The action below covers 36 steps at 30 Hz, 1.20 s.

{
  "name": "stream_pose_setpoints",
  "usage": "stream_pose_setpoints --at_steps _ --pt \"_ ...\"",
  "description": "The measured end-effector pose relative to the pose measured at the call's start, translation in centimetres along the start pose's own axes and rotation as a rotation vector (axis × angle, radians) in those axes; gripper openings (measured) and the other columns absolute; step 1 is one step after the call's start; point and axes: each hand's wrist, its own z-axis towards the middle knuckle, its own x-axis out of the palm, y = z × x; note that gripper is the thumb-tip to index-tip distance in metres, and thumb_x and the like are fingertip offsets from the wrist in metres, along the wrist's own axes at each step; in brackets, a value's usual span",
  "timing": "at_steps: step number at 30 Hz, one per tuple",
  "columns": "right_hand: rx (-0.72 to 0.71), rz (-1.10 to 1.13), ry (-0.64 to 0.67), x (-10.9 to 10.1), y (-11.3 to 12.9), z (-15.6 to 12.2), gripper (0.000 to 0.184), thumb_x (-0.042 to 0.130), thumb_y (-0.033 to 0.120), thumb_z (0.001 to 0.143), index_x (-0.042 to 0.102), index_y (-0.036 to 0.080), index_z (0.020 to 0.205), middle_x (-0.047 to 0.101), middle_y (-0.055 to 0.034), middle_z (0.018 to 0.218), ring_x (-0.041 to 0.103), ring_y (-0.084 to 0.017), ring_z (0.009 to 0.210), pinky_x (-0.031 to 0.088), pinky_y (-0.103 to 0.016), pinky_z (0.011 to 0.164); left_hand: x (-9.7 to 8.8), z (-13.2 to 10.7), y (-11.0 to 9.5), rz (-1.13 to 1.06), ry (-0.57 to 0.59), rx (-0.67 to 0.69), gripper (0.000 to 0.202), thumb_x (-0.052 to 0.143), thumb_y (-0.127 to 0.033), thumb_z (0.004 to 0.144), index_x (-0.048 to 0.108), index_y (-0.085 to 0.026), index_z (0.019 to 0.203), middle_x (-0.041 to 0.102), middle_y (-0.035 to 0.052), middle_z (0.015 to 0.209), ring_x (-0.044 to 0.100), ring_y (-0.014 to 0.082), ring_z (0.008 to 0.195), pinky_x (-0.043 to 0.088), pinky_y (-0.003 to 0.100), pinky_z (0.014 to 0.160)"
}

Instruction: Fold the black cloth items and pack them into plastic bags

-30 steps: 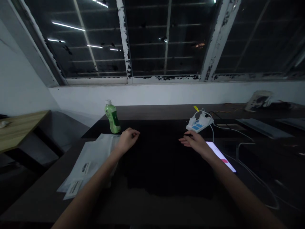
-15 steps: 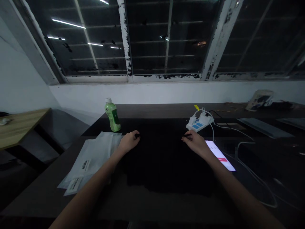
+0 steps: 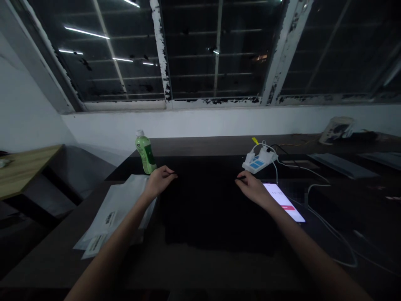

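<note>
Black cloth (image 3: 216, 209) flat on table (image 3: 150, 267). Left hand (image 3: 159, 180) pinching its far left portion, bottle (image 3: 145, 154) and bags (image 3: 120, 196) near; right hand (image 3: 251, 187) pinching far right portion, power strip (image 3: 256, 164) just beyond, phone (image 3: 286, 204) beside.

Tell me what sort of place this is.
Probably a plain indoor workroom, though it could be an office: a long dark table stands below a window, with labelled bags and a power strip on it.
</note>
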Motion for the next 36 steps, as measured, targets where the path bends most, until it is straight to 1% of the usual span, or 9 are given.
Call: stream_pose_setpoints --at_steps 4,8,10,17,22,27,31,34,36 --pt "-0.056 0.02 0.055 -2.3 0.9 -2.3 0.017 0.052 0.041 0.086 0.055 0.027 0.096 0.066 0.0014 0.08 0.061 -0.019 0.071 0.043 -0.029 0.064 -1.5 -2.8 -2.6 -0.019 -0.021 0.055 0.024 0.067 -0.04 0.073 0.053 -0.021 0.074 0.067 -0.0003 0.071 0.066 0.0166 0.068 0.047 0.024 0.06" --pt "-0.125 0.071 0.107 -4.4 0.7 -6.1 0.022 0.049 0.047 0.09 0.052 0.027 0.099 0.065 0.0 0.091 0.062 -0.021 0.086 0.046 -0.033 0.075 -2.1 -8.7 -5.1 0.135 -0.047 0.169 0.018 0.063 -0.034 0.08 0.053 -0.02 0.076 0.065 -0.0015 0.076 0.063 0.016 0.074 0.047 0.024 0.067" --pt "-0.137 0.067 0.101 -4.8 0.2 -8.1 0.022 0.05 0.048 0.091 0.051 0.028 0.1 0.063 -0.0006 0.1 0.06 -0.023 0.099 0.045 -0.036 0.086 -1.8 -12.0 -5.8 0.207 -0.118 0.139 0.016 0.061 -0.033 0.083 0.053 -0.021 0.078 0.064 -0.0022 0.077 0.063 0.0158 0.075 0.047 0.022 0.066" --pt "-0.073 0.07 0.106 -4.1 -0.7 -12.1 0.018 0.046 0.045 0.092 0.053 0.03 0.102 0.062 -0.0017 0.104 0.057 -0.024 0.106 0.046 -0.036 0.09 -0.1 -20.1 -4.6 0.289 -0.085 0.138 0.019 0.059 -0.036 0.085 0.052 -0.023 0.073 0.066 0.0012 0.084 0.064 0.0184 0.081 0.05 0.024 0.074" --pt "-0.07 0.048 0.105 -3.0 -1.8 -13.2 0.018 0.046 0.042 0.092 0.059 0.031 0.099 0.066 -0.0021 0.105 0.06 -0.026 0.109 0.049 -0.04 0.094 0.5 -21.0 -3.4 0.33 -0.116 0.172 0.02 0.058 -0.035 0.084 0.052 -0.024 0.068 0.068 0.0022 0.084 0.067 0.0225 0.091 0.053 0.031 0.083" --pt "-0.133 -0.015 0.011 -2.5 -3.8 -14.2 0.027 0.045 0.035 0.091 0.066 0.032 0.106 0.049 -0.0035 0.145 0.039 -0.029 0.139 0.038 -0.051 0.11 -1.3 -21.7 -3.4 0.475 -0.14 0.245 0.01 0.059 -0.037 0.084 0.066 -0.031 0.082 0.071 0.0017 0.088 0.069 0.0234 0.084 0.057 0.031 0.069" --pt "-0.178 -0.078 -0.185 -2.1 -1.5 -14.6 0.033 0.041 0.029 0.092 0.062 0.03 0.118 0.037 -0.005 0.154 0.031 -0.029 0.143 0.034 -0.057 0.113 -2.3 -21.9 -5.7 0.607 -0.29 0.212 0.022 0.058 -0.043 0.084 0.067 -0.033 0.102 0.071 0.0042 0.094 0.067 0.0281 0.087 0.057 0.041 0.075" --pt "-0.307 -0.106 -0.242 -0.6 2.7 -13.9 0.032 0.04 0.024 0.093 0.061 0.026 0.117 0.04 -0.007 0.153 0.029 -0.029 0.145 0.031 -0.057 0.115 0.5 -20.1 -8.6 0.618 -0.379 0.25 0.025 0.053 -0.043 0.089 0.064 -0.031 0.107 0.068 0.0079 0.107 0.064 0.0307 0.1 0.055 0.048 0.085" --pt "-0.448 -0.117 -0.054 0.6 5.2 -12.8 0.039 0.037 0.022 0.096 0.055 0.024 0.13 0.038 -0.0064 0.155 0.031 -0.026 0.144 0.032 -0.054 0.115 3.7 -18.1 -10.1 0.573 -0.282 0.339 0.028 0.049 -0.038 0.093 0.062 -0.029 0.117 0.063 0.0094 0.124 0.06 0.0302 0.117 0.053 0.049 0.094"
